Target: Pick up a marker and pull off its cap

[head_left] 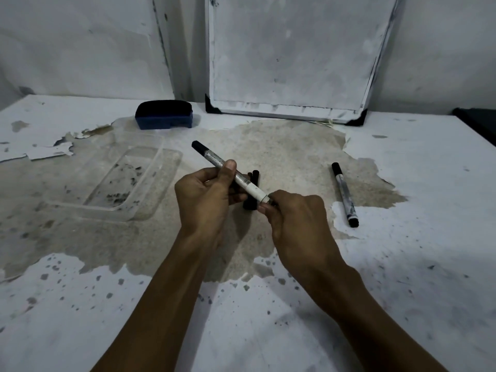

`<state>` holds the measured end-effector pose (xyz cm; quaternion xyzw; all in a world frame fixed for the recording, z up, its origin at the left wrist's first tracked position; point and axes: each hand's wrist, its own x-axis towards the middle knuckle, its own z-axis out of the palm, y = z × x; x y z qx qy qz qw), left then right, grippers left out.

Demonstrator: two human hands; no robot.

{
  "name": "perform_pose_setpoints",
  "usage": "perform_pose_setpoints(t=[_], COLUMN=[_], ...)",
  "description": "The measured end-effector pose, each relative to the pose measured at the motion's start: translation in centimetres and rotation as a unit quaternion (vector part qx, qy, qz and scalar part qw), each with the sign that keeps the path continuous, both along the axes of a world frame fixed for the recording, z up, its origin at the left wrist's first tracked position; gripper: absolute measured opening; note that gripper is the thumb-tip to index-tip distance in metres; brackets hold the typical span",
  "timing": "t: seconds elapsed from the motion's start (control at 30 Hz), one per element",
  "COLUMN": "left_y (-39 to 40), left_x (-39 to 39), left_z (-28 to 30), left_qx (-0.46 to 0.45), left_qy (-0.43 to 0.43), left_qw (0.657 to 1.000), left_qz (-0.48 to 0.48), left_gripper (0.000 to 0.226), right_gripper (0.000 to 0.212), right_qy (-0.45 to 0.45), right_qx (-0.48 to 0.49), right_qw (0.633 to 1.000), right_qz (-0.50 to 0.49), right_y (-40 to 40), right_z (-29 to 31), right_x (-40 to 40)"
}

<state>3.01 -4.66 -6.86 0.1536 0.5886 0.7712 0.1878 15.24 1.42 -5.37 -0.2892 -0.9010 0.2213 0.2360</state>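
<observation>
My left hand (206, 202) grips a white marker (214, 159) by its barrel, thumb on top, with the black end pointing up and to the left. My right hand (295, 224) pinches the marker's near end, where a cap or tip is mostly hidden by the fingers. Under my hands, more black markers (254, 178) lie on the table, partly covered. Another capped marker (344, 194) lies on the table to the right of my right hand.
A clear plastic tray (118, 181) sits to the left. A blue eraser (164, 114) stands behind it. A small whiteboard (290, 55) leans on the wall at the back. The white table (402, 277) has peeled, stained patches.
</observation>
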Motion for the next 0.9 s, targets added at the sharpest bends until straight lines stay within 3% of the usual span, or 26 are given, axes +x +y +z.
perform_pose_setpoints(t=[0.17,0.27,0.33,0.5,0.9], left_y=[0.1,-0.3,-0.7,-1.0,-1.0], left_x=[0.1,-0.8,-1.2,-1.8,-1.4], left_z=[-0.2,-0.1,-0.2,-0.6,-0.2], left_qx=[0.0,0.015,0.023,0.026,-0.003], left_qy=[-0.026,-0.038,-0.032,-0.051,-0.022], left_qw=[0.997,0.994,0.994,0.996,1.0], left_qz=[0.067,0.106,0.099,0.066,0.004], left_gripper=[0.023,0.021,0.02,0.02,0.019], right_gripper=[0.01,0.013,0.016,0.014,0.017], right_qy=[-0.009,0.033,0.026,-0.124,-0.143], right_qx=[0.063,0.046,0.024,0.001,0.0], right_qw=[0.998,0.998,0.997,0.979,0.976], right_qz=[-0.022,-0.032,-0.065,-0.162,-0.165], right_y=[-0.4,0.1,0.8,2.3,2.6], right_z=[0.0,0.5,0.8,0.6,0.5], right_x=[0.4,1.2,2.3,4.2,4.1])
